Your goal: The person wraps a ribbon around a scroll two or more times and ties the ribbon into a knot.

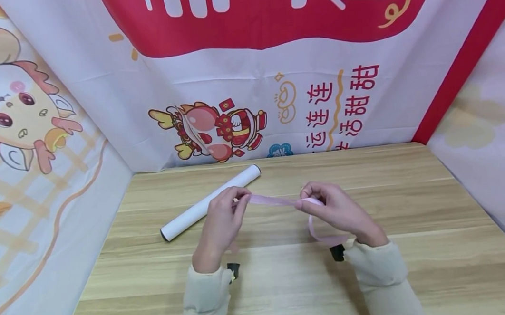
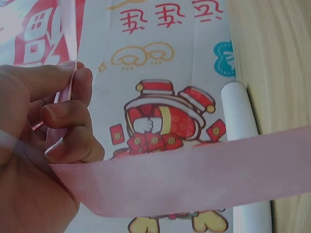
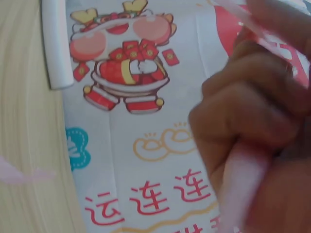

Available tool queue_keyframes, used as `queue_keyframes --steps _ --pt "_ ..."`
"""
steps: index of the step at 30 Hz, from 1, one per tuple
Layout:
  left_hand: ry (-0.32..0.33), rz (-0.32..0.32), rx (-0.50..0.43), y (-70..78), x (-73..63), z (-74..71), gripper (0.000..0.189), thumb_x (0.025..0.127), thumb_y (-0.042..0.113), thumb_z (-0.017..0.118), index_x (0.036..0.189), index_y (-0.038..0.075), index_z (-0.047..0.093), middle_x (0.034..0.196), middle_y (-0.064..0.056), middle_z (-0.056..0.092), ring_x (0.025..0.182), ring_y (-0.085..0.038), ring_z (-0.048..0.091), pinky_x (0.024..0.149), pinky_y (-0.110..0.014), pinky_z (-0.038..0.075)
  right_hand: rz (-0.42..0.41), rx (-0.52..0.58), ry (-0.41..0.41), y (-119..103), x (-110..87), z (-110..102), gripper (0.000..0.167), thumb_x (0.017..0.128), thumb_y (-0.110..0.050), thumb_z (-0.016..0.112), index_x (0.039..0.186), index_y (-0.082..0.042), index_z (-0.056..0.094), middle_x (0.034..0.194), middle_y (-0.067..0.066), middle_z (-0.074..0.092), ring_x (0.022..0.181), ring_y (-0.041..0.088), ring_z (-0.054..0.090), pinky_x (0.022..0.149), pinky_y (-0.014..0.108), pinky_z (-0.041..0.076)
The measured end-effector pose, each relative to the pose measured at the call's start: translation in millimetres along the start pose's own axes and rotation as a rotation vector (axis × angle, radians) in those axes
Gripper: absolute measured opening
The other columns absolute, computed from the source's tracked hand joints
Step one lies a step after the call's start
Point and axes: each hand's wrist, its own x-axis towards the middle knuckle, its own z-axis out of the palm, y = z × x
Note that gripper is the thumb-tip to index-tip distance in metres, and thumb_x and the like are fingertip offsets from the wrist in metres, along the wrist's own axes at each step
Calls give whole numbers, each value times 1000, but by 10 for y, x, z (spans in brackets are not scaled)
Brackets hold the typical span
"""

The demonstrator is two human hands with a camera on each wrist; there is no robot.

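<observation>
A pale pink ribbon (image 1: 273,200) stretches between both hands above the table. My left hand (image 1: 225,218) pinches it between thumb and fingers; in the left wrist view a wide length of the ribbon (image 2: 184,177) trails from below that hand toward the right. My right hand (image 1: 338,210) grips the ribbon at the other side, its fingers curled. From there a loose loop hangs and curves toward the wrist. In the right wrist view the ribbon (image 3: 243,182) comes out beneath the curled fingers of the right hand (image 3: 252,97), partly blurred.
A white tube (image 1: 209,203) with dark ends lies slantwise on the wooden table (image 1: 285,289), just behind the left hand. Printed cloth (image 1: 239,72) hangs behind the table, with more cloth at both sides. Small black pieces sit by each wrist.
</observation>
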Motion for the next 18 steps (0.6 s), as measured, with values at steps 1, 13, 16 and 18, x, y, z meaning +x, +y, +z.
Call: queue_keyframes --steps 1,13,16,18 --pt "6 0 8 -12 2 -14 14 104 14 67 113 7 74 109 -8 75 97 -19 73 86 -34 64 16 -26 12 10 5 -6 19 98 -26 76 95 -8 68 78 1 55 69 11 48 60 23 40" --pt "-137 -94 35 -66 -13 -98 15 97 21 78 110 14 78 103 0 76 95 -17 65 91 -38 61 103 -292 119 139 35 -60 18 100 -25 73 102 -7 72 83 4 64 74 17 51 65 27 42" --pt "-138 -111 63 -76 -10 -114 13 99 20 76 110 13 78 104 -2 76 95 -18 65 91 -40 61 101 -320 147 141 30 -82 19 100 -26 72 101 -6 73 82 4 64 73 16 50 64 28 41" --pt "-119 -119 82 -100 -5 -130 13 100 18 74 110 11 78 103 -4 77 95 -19 67 91 -41 62 109 -346 164 151 21 -103 20 100 -26 72 100 -7 73 81 4 64 73 17 50 65 29 40"
